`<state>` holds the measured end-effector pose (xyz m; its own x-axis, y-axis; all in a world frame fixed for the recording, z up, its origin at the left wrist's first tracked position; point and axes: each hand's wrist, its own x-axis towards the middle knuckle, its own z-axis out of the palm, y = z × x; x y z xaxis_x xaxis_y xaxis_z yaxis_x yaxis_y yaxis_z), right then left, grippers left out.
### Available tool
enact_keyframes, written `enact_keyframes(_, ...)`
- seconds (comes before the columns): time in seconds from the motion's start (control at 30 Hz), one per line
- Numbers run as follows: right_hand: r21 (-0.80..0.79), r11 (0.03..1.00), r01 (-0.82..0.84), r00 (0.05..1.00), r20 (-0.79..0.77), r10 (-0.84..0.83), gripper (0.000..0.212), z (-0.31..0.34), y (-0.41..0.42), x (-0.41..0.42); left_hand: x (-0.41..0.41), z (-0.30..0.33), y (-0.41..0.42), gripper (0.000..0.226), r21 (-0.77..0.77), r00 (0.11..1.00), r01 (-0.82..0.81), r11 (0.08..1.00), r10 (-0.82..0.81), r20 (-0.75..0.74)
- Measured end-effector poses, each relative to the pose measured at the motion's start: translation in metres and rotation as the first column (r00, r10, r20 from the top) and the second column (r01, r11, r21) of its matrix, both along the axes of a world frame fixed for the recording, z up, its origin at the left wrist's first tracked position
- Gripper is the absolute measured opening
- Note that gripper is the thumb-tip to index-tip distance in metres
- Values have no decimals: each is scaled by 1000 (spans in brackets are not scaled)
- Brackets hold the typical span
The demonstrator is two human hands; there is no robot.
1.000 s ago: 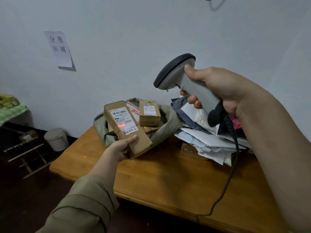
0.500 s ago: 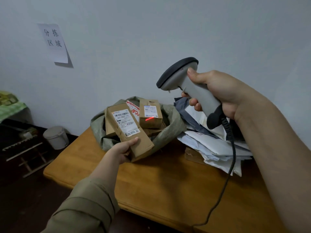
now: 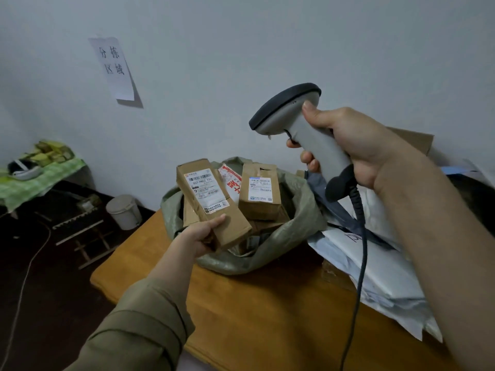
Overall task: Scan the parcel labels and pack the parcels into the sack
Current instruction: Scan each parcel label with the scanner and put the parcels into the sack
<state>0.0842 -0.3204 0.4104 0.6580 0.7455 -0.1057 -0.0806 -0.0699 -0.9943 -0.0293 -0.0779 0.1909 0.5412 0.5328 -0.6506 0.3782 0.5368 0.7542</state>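
I've got the left hand (image 3: pixel 199 238) gripping the long cardboard parcel (image 3: pixel 211 203) by its lower end, label up, tilted over the sack (image 3: pixel 292 236) mouth so it can drop in. My right hand (image 3: pixel 356 148) is wrapped round the scanner (image 3: pixel 300 129), raised clear. I count two boxes and a red-printed packet inside

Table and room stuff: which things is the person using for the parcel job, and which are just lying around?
For the job:
- long cardboard parcel, held by the left hand
- scanner, gripped by the right hand
- green sack with a smaller box in it
- pile of mailer bags

Just lying about:
- white bucket
- paper sign on the wall
- green checked cloth
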Motion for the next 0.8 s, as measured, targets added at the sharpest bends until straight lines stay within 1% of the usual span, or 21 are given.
enact_keyframes(0.1, 0, 1000, 10, 1000, -28, -10, 47, -5, 23, 13, 8, -1, 21, 59, -8, 998, 45, 999, -46, -35)
enact_keyframes(0.17, -4, 1000, 22, 999, -43, -22, 46, -11, 40, 22, 14, -3, 41, 62, 9, 995, 64, 998, -64, -71)
enact_keyframes(0.33, -49, 987, 155, 984, -81, -159, 44, -27, 88, 42, 41, -1, 101, 66, 115, 990, 63, 991, -48, -131)
enact_keyframes(0.4, -70, 978, 195, 971, -126, -203, 46, -34, 106, 50, 56, 1, 122, 71, 145, 985, 133, 980, -115, -127)
enact_keyframes(0.47, -84, 968, 238, 956, -157, -249, 46, -40, 118, 57, 76, 0, 137, 76, 202, 968, 211, 956, -176, -178)
enact_keyframes(0.5, -92, 961, 261, 948, -164, -273, 45, -43, 122, 60, 87, -2, 142, 72, 246, 967, 218, 944, -175, -187)
enact_keyframes(0.6, -123, 930, 347, 918, -159, -363, 35, -50, 123, 68, 120, -15, 156, 46, 436, 985, 144, 888, -88, -145)
enact_keyframes(0.67, -145, 895, 423, 884, -149, -442, 24, -55, 116, 73, 137, -25, 161, 40, 535, 979, 156, 830, -57, -197)
enact_keyframes(0.73, -160, 856, 492, 845, -148, -514, 22, -62, 106, 80, 153, -31, 163, 38, 560, 977, 186, 807, -89, -196)
enact_keyframes(0.8, -172, 812, 557, 802, -141, -580, 22, -69, 95, 87, 170, -38, 163, 44, 529, 970, 237, 815, -165, -180)
